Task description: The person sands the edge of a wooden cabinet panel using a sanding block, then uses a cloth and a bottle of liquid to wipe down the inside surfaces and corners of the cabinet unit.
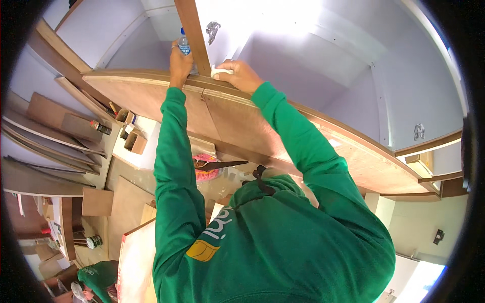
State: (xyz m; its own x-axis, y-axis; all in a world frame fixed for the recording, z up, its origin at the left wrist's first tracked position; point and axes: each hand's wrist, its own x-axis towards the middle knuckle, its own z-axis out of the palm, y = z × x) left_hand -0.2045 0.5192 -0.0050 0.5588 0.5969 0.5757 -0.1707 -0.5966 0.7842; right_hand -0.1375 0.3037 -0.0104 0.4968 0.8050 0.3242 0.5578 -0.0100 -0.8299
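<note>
My left hand (181, 65) is wrapped round a clear plastic bottle (184, 46) with a blue cap, upright beside the wooden divider (192, 33) of a cabinet. To the right of that divider, my right hand (243, 77) pinches a white cloth (220, 71) against the brown front edge (313, 112), close to the corner where the two meet. Both arms reach forward in green sleeves. Inside the cabinet, the panels (303, 70) are pale and smooth. A metal hinge (212, 32) is fixed to the panel just past the divider.
Below the cabinet front lie a handsaw (227, 164) and a pink plastic bag (206, 175). Curved boards (45, 174) lean in a stack at the left, near small cartons (134, 142). At the lower left another person (98, 276) in green bends down. A second hinge (419, 131) is at the right.
</note>
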